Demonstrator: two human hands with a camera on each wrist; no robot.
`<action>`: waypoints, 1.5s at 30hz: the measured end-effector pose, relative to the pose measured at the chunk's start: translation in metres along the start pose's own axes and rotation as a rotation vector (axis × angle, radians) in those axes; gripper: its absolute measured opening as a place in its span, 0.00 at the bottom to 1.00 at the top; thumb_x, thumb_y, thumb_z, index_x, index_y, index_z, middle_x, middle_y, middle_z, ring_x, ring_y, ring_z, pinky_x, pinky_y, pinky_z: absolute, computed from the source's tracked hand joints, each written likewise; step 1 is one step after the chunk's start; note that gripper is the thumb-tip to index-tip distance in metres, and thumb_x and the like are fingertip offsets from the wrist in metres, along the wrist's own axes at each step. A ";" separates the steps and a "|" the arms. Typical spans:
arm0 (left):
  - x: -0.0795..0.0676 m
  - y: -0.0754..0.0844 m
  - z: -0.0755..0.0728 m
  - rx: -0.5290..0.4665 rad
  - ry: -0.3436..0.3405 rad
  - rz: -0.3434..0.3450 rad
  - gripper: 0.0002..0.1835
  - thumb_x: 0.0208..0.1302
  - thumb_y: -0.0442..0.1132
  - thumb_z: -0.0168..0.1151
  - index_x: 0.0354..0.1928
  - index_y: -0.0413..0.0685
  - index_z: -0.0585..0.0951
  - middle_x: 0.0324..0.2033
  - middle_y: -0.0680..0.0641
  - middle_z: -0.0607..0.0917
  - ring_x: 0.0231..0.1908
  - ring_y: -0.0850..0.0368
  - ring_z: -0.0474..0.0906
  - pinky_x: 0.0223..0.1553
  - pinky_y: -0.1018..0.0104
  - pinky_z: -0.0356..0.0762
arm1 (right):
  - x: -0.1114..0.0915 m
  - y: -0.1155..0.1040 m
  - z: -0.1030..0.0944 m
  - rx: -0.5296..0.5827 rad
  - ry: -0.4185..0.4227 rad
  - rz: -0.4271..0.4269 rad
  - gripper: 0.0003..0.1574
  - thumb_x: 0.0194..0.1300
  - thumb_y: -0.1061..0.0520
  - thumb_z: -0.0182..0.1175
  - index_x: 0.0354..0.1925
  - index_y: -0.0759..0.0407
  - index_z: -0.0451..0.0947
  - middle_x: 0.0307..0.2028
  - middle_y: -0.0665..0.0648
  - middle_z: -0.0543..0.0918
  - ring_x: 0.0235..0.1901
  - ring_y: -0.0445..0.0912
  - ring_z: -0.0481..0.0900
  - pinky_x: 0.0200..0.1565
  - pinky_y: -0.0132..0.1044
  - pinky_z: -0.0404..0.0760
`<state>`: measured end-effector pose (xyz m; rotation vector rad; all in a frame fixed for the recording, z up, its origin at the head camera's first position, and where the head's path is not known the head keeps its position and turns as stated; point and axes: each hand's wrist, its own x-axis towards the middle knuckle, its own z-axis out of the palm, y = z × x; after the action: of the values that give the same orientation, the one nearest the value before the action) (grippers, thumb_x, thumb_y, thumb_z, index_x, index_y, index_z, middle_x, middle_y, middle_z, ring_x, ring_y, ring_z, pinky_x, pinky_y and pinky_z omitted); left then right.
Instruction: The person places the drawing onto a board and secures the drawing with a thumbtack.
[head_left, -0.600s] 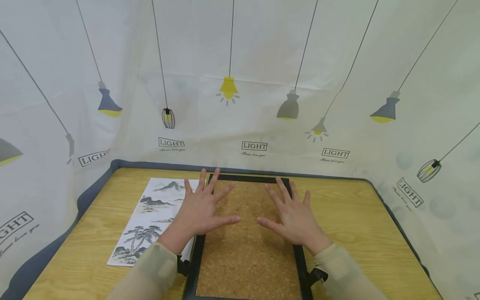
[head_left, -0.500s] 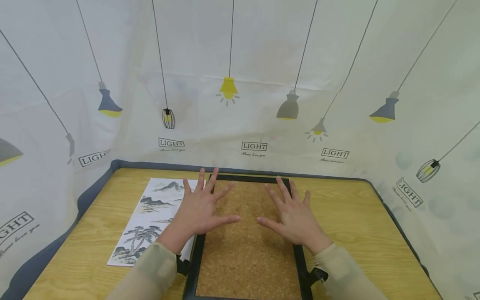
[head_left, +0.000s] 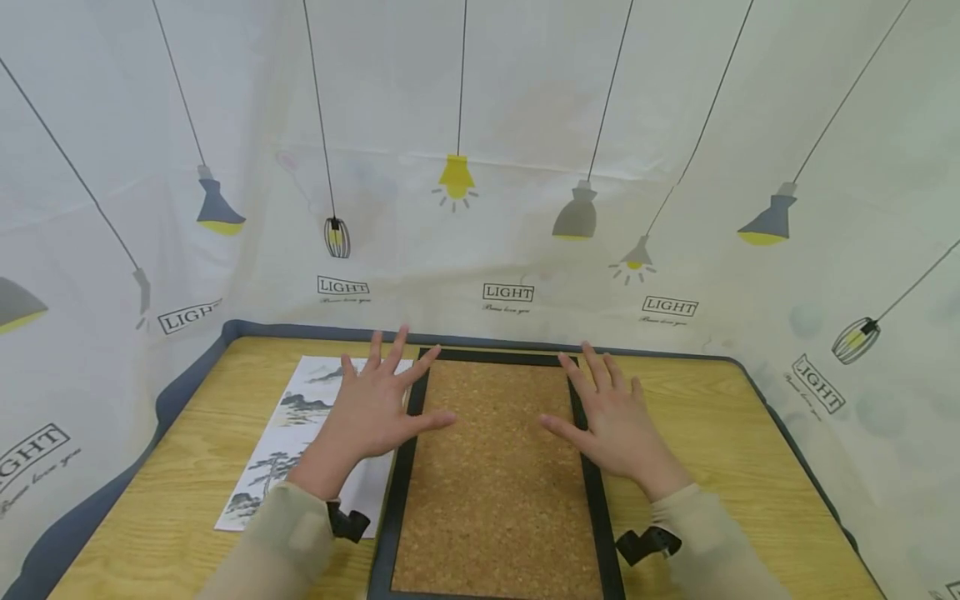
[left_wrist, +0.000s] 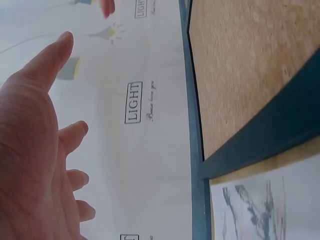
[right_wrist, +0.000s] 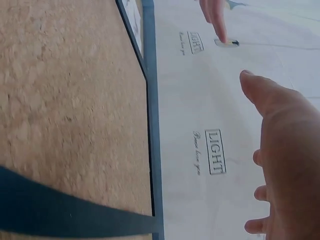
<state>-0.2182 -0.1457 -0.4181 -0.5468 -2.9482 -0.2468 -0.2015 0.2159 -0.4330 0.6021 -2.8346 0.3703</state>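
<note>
A cork board (head_left: 495,483) in a black frame (head_left: 401,492) lies lengthwise on the wooden table. My left hand (head_left: 371,408), fingers spread and holding nothing, hovers over the board's left frame edge and the sheet beside it. Over the right frame edge is my right hand (head_left: 615,421), likewise spread with nothing in it. Left of the board lies a white sheet (head_left: 367,492) printed with ink landscapes of hills and pines, partly hidden by my left hand and forearm. Both wrist views show the hands raised above the cork surface (left_wrist: 240,75).
The wooden table (head_left: 720,467) extends on both sides of the board. Around it hangs a pale curtain (head_left: 510,233) printed with lamps and the word LIGHT, with a dark blue band (head_left: 330,332) along the table's back. Black camera mounts (head_left: 648,546) sit at both wrists.
My hands have moved apart, the left one leftward over the sheet and the right one rightward, uncovering more of the cork. The board and sheet have stayed in place.
</note>
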 end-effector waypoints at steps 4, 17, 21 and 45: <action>-0.003 -0.012 -0.003 -0.023 0.013 -0.033 0.58 0.54 0.93 0.39 0.84 0.75 0.55 0.85 0.45 0.39 0.80 0.30 0.35 0.65 0.12 0.39 | -0.004 0.008 -0.005 0.019 0.000 0.027 0.59 0.72 0.22 0.55 0.86 0.48 0.48 0.84 0.64 0.47 0.78 0.72 0.51 0.63 0.84 0.57; -0.020 -0.047 -0.013 -0.141 0.022 -0.128 0.57 0.60 0.85 0.52 0.85 0.67 0.55 0.84 0.38 0.43 0.79 0.24 0.38 0.64 0.12 0.38 | -0.016 0.034 -0.009 0.095 -0.007 0.087 0.55 0.77 0.27 0.54 0.85 0.55 0.52 0.81 0.71 0.52 0.73 0.76 0.58 0.59 0.82 0.65; -0.025 -0.057 -0.011 -0.156 0.018 -0.161 0.58 0.60 0.86 0.51 0.85 0.65 0.55 0.84 0.38 0.43 0.79 0.24 0.40 0.65 0.12 0.38 | -0.019 0.040 -0.008 0.122 -0.020 0.106 0.54 0.78 0.28 0.53 0.85 0.55 0.52 0.81 0.71 0.52 0.73 0.77 0.58 0.59 0.82 0.65; -0.052 -0.103 0.005 -0.274 -0.076 -0.323 0.61 0.63 0.80 0.59 0.86 0.54 0.51 0.81 0.27 0.37 0.76 0.16 0.34 0.59 0.09 0.42 | -0.039 0.064 0.001 0.249 -0.069 0.155 0.49 0.80 0.37 0.57 0.81 0.66 0.56 0.78 0.75 0.57 0.72 0.74 0.61 0.65 0.74 0.66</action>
<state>-0.2078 -0.2578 -0.4453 -0.1025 -3.0847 -0.6856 -0.1945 0.2867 -0.4573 0.4471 -2.9326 0.7523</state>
